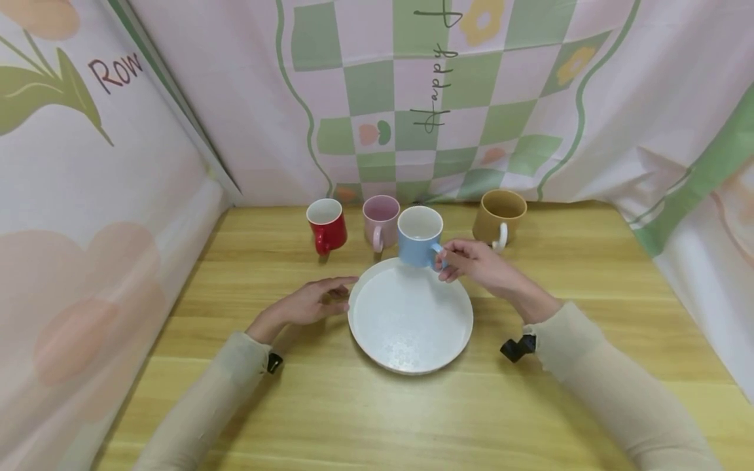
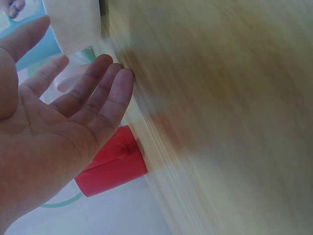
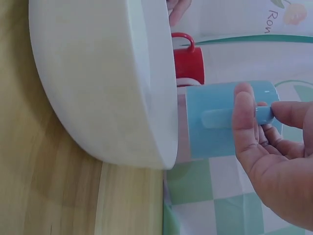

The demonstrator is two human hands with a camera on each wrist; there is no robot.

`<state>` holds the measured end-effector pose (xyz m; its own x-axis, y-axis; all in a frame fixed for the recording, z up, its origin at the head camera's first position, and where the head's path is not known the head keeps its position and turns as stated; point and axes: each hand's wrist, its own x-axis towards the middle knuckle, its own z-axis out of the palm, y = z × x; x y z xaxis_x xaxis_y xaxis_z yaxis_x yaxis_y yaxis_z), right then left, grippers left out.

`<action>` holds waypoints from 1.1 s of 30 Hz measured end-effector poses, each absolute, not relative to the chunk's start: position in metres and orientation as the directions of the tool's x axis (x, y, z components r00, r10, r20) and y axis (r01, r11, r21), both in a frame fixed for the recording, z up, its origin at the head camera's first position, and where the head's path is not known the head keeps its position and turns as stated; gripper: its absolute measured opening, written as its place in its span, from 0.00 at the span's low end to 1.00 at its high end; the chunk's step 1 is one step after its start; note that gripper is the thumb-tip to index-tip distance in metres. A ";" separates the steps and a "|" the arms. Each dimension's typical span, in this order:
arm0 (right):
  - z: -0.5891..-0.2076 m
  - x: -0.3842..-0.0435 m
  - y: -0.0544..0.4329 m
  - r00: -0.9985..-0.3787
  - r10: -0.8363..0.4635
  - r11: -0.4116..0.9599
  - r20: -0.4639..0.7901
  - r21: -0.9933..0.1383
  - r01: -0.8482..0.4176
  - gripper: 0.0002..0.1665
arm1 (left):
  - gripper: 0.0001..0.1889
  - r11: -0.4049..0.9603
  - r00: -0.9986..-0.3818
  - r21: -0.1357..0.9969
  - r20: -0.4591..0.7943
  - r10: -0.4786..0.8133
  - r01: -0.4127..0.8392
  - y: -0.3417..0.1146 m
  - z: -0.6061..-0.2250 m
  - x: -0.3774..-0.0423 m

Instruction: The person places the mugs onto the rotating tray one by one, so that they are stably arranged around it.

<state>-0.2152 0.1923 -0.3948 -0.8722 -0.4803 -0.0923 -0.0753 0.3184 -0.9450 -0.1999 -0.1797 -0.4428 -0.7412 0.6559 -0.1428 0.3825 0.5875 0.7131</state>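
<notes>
My right hand (image 1: 471,263) pinches the handle of a light blue mug (image 1: 417,243) with thumb and fingers. The mug is upright at the far rim of a round white tray (image 1: 410,320), overlapping that rim in the head view. In the right wrist view the blue mug (image 3: 210,120) shows beyond the tray's side wall (image 3: 98,88). My left hand (image 1: 312,301) is at the tray's left edge with fingers extended, fingertips right by the rim. The left wrist view shows its palm (image 2: 54,127) and loosely spread fingers, with nothing held.
Along the back of the wooden table (image 1: 377,418) stand a red mug (image 1: 327,226), a pink mug (image 1: 380,219) and a mustard mug (image 1: 499,216) with a white handle. Patterned cloth (image 1: 412,98) hangs behind them, and another cloth (image 1: 106,248) borders the left side.
</notes>
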 end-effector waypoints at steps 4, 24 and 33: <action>-0.395 -0.213 0.189 -0.854 -0.513 0.311 -0.089 -0.947 -0.087 0.17 | 0.31 0.585 -0.740 0.713 -0.137 0.658 0.388 -0.180 -0.443 -0.200; -0.396 -0.198 0.165 -0.765 -0.625 0.349 -0.155 -0.932 -0.096 0.17 | 0.32 0.589 -0.740 0.717 -0.153 0.655 0.373 -0.180 -0.442 -0.199; -0.405 -0.195 0.156 -0.733 -0.668 0.338 -0.127 -0.930 -0.147 0.16 | 0.32 0.599 -0.744 0.715 -0.166 0.647 0.361 -0.179 -0.440 -0.199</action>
